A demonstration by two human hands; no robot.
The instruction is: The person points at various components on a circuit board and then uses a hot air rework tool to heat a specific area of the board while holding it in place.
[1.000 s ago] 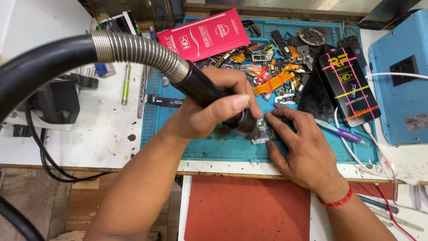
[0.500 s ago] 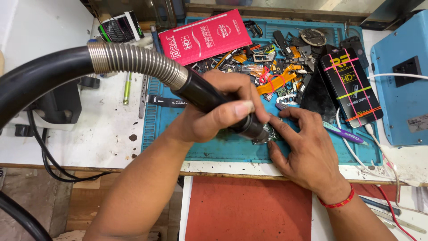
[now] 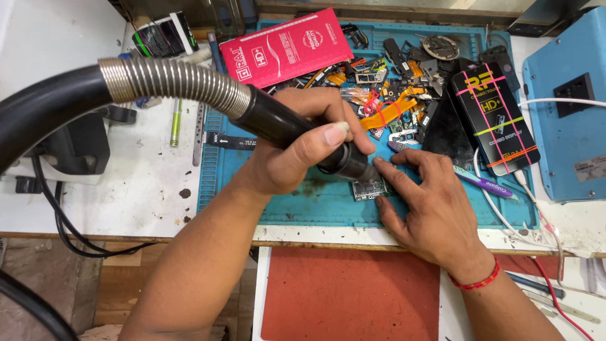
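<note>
My left hand (image 3: 297,148) grips the black handle of a hot-air tool (image 3: 284,126) with a ribbed metal hose (image 3: 170,79). Its nozzle points down at a small circuit board (image 3: 369,188) lying on the blue work mat (image 3: 303,202). My right hand (image 3: 423,202), with a red thread on the wrist, rests flat on the mat. Its fingertips touch the board's right edge and hold it still.
Several loose phone parts and flex cables (image 3: 398,107) lie at the mat's back. A red flat packet (image 3: 293,47), a black boxed display (image 3: 492,120), a blue box (image 3: 568,107), a purple toothbrush (image 3: 483,183) and white cables (image 3: 505,208) surround the spot. A red mat (image 3: 347,297) lies below.
My left hand has shifted the tool's nozzle slightly right over the board. My right hand stays on the board's edge.
</note>
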